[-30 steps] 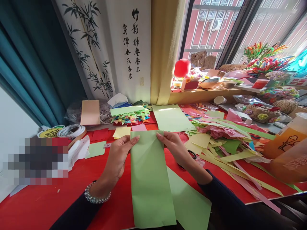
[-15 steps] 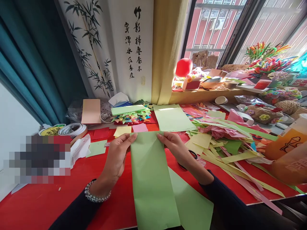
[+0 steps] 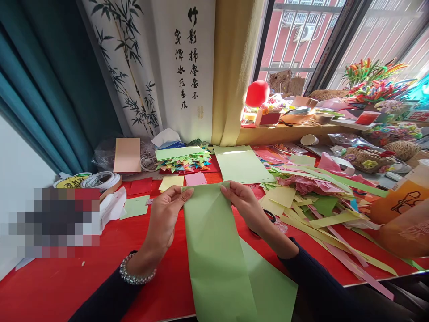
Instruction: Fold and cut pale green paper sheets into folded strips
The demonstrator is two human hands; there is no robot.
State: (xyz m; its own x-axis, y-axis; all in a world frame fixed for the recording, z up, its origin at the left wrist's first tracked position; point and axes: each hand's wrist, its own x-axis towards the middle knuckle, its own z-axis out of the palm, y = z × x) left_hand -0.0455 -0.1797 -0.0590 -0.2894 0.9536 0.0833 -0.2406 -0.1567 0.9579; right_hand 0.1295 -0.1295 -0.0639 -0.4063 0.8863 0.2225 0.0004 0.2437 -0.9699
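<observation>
A long sheet of green paper (image 3: 214, 250) hangs between my hands, its far edge raised and its near end reaching the bottom of the view. My left hand (image 3: 166, 219) pinches the far left corner between thumb and fingers. At the far right corner, my right hand (image 3: 246, 203) grips in the same way. Another piece of green paper (image 3: 271, 277) slants out to the right beneath it; whether the two are joined I cannot tell. Beside my right forearm, the black handles of what look like scissors (image 3: 270, 216) lie partly covered.
Paper strips and scraps (image 3: 321, 214) are heaped on the right of the red table (image 3: 161, 286). Two orange drinks (image 3: 407, 201) stand at the right edge. Behind my hands lie a stack of light green paper (image 3: 241, 163) and a pile of colourful folded pieces (image 3: 184, 162).
The held green paper has shifted slightly, its near end swinging a little to the right and bending more. Both hands keep their grip on the far corners, almost in place.
</observation>
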